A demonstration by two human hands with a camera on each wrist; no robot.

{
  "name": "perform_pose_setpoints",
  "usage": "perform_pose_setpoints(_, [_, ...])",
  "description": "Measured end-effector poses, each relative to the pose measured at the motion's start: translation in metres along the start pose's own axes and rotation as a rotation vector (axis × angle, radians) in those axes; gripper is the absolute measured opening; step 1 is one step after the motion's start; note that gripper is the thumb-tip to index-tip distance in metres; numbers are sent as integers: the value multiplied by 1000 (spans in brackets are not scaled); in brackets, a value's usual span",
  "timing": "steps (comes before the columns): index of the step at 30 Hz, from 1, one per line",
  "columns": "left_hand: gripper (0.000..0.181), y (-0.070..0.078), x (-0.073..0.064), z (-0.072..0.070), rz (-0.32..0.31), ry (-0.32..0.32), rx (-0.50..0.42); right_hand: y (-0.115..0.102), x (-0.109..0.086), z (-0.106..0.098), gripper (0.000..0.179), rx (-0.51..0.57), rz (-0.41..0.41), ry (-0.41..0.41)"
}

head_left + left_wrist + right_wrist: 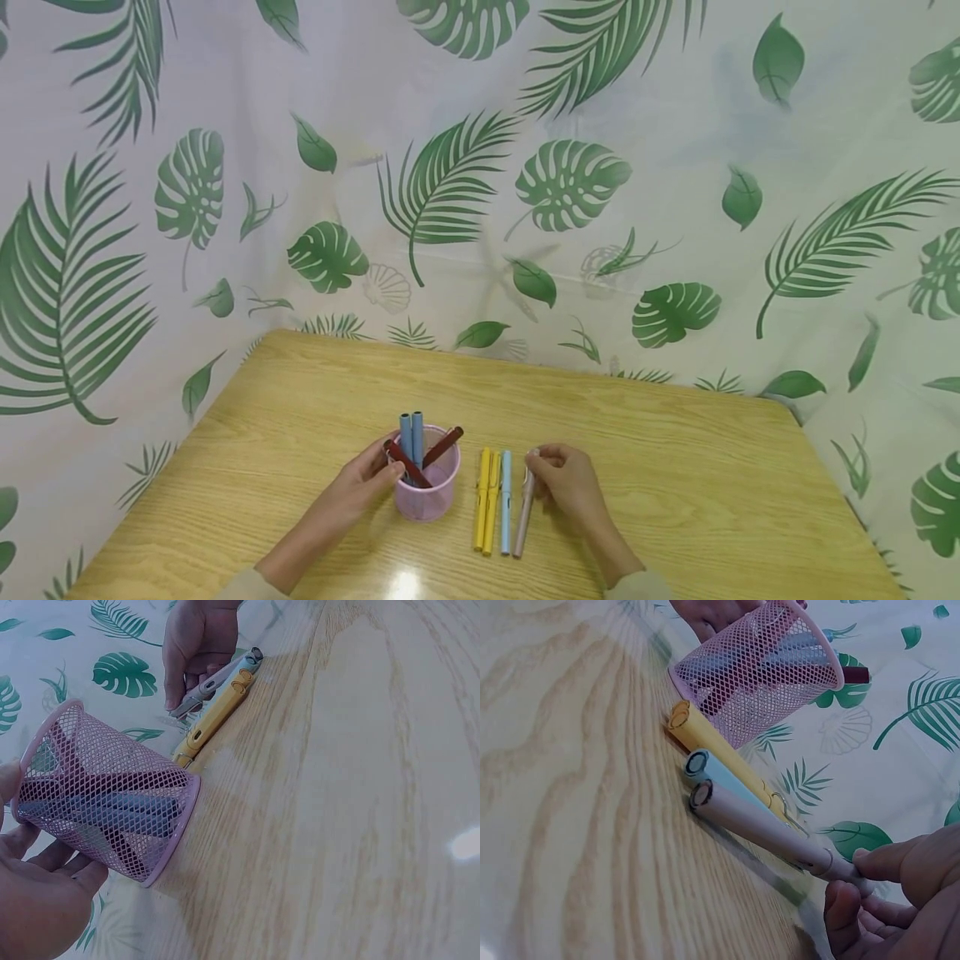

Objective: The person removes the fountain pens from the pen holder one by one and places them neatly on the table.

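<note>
A pink mesh pen holder stands upright on the table, and my left hand grips it from the left with the thumb near the rim. Inside it lean two blue pens and two dark red pens. To its right lie two yellow pens and a light blue pen, side by side. At the right end of this row, my right hand pinches the far end of a greyish-pink pen between thumb and fingers. That pen slants beside the light blue one.
The wooden table reaches back to a leaf-patterned cloth hanging behind it and along the left side. A bright light reflection shows on the tabletop near the front.
</note>
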State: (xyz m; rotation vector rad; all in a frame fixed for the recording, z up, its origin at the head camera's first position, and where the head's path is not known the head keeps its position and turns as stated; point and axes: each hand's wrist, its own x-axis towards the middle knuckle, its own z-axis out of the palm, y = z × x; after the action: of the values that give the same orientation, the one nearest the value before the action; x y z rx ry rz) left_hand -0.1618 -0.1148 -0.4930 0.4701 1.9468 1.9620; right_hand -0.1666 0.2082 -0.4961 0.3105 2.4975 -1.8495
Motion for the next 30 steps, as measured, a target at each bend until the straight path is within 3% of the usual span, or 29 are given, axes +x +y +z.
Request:
perform_pose_setpoints(11, [64,-1,0,-1,0,-11,-4,-1,-1,4,31,-71,20,-5])
perform_pose_setpoints(22, [65,-2,1,-1,-9,3,-9,2,-1,6,25,-35,21,17])
perform_pose_setpoints(30, [64,-2,0,-1,-7,-6,-7,-1,-5,4,20,-79,-38,48])
